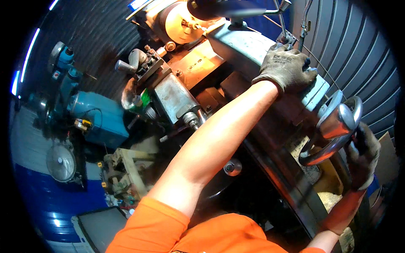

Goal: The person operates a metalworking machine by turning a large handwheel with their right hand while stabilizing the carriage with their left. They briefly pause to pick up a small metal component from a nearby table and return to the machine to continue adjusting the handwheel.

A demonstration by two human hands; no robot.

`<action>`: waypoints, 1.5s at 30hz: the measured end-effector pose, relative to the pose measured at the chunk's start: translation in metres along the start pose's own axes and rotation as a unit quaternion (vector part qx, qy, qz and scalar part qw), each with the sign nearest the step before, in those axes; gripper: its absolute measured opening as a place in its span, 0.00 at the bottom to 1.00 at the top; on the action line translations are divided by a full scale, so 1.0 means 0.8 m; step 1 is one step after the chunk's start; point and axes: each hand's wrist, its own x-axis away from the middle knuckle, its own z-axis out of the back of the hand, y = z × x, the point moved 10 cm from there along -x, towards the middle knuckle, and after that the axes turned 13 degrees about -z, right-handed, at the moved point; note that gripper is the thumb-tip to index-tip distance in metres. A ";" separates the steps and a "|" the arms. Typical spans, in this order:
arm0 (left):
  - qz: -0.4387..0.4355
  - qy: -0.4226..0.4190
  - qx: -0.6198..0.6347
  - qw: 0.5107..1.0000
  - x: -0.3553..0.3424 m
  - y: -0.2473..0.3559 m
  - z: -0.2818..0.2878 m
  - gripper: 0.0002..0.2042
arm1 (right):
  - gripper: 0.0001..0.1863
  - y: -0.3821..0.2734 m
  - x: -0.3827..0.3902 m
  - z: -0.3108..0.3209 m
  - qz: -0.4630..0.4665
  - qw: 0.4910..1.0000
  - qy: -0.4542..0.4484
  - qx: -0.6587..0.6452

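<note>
My left hand (284,67), in a dark tan knit glove, rests on top of the pale grey tailstock (244,44) of a metal lathe, its fingers curled over something I cannot make out. At the right, my gloved right hand (360,156) is closed on the rim of the chrome handwheel (316,156). A bit (198,26) points from the tailstock's far end toward the lit round chuck face (177,29). Left of my left forearm are the tool post (149,67) and the cross slide (173,95) with its shaft.
A teal machine (97,116) stands at the left, with a round fan (61,162) below it. A cream metal frame (130,160) with parts sits at lower left. A corrugated wall (346,46) is behind the lathe. A black arm (223,8) hangs over the top.
</note>
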 end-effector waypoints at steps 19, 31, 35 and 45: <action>-0.020 0.021 -0.024 0.999 -0.002 -0.001 -0.001 0.28 | 0.09 0.197 -0.072 -0.066 -0.100 0.949 -0.030 0.298; -0.011 0.016 -0.049 0.999 -0.004 -0.003 -0.002 0.32 | 0.15 0.311 0.036 -0.170 -0.105 0.988 -0.113 0.006; -0.004 0.009 -0.043 0.999 -0.005 -0.003 -0.005 0.32 | 0.18 0.272 0.065 -0.199 -0.099 0.976 -0.159 0.109; -0.014 0.027 -0.036 0.999 -0.004 -0.001 0.000 0.31 | 0.13 0.190 0.074 -0.184 -0.078 0.963 -0.185 0.178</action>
